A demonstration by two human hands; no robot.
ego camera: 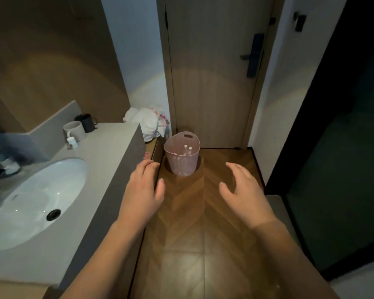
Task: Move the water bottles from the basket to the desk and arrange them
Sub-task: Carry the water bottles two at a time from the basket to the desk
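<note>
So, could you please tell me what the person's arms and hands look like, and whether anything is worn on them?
Both hands, the left hand and the right hand, are bare: no gloves, rings, watch or bracelet show. The forearms are uncovered to the frame's lower edge, with no sleeves visible.

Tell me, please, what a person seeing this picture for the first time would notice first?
Two bare, empty hands, the left hand and the right hand, reach forward with open fingers over the wooden floor. Beyond them a pink basket stands on the floor before the door, with water bottles inside. A white sink fills the left.
</note>
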